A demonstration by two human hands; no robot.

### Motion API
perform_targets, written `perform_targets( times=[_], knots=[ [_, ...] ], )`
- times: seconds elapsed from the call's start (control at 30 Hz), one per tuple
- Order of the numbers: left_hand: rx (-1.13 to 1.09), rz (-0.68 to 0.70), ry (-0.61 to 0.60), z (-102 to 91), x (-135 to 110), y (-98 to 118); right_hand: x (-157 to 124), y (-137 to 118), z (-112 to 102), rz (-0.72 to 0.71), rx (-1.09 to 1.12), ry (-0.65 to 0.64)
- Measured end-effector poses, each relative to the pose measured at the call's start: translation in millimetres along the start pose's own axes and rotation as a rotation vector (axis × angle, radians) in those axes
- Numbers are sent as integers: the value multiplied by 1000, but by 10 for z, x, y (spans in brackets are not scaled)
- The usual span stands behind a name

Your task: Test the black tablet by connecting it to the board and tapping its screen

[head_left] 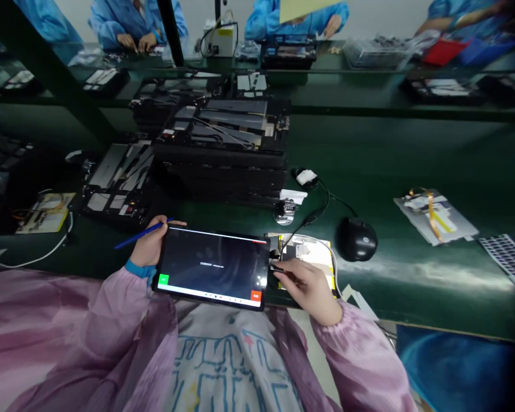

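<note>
A tablet (214, 263) with a lit dark screen is tilted up at the bench's front edge. My left hand (150, 243) grips its left side, and a blue pen (139, 233) sticks out between the same fingers. At the tablet's right edge my right hand (306, 283) pinches a small dark cable plug (276, 268); whether it is fully seated I cannot tell. The black cable (298, 230) runs back from there. Just behind my right hand lies a bare battery pack (321, 252) with yellow edges, beside a white cable.
A tall stack of opened tablet bodies (227, 129) stands behind the tablet, with another stack (118, 177) to its left. A black mouse (358, 239), a silver part with orange flex (435, 216) and a label sheet (508, 257) lie rightward. Co-workers sit across the bench.
</note>
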State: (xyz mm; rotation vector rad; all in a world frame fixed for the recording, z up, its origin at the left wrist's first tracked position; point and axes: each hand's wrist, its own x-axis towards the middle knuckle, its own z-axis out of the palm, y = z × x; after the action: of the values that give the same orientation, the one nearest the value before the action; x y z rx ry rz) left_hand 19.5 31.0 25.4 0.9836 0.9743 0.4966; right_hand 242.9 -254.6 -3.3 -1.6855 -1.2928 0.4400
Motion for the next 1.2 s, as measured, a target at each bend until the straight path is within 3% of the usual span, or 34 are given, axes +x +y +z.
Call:
perform_targets(
  times=[0.3, 0.63, 1.2],
  knots=[
    [91, 24, 58, 40, 25, 17, -120, 56, 84, 65, 34, -18],
    [107, 28, 36, 77, 60, 39, -147, 156, 109, -1, 73, 15],
    [101, 30, 68, 71, 23, 11, -146, 68, 127, 22, 33, -23]
  ],
)
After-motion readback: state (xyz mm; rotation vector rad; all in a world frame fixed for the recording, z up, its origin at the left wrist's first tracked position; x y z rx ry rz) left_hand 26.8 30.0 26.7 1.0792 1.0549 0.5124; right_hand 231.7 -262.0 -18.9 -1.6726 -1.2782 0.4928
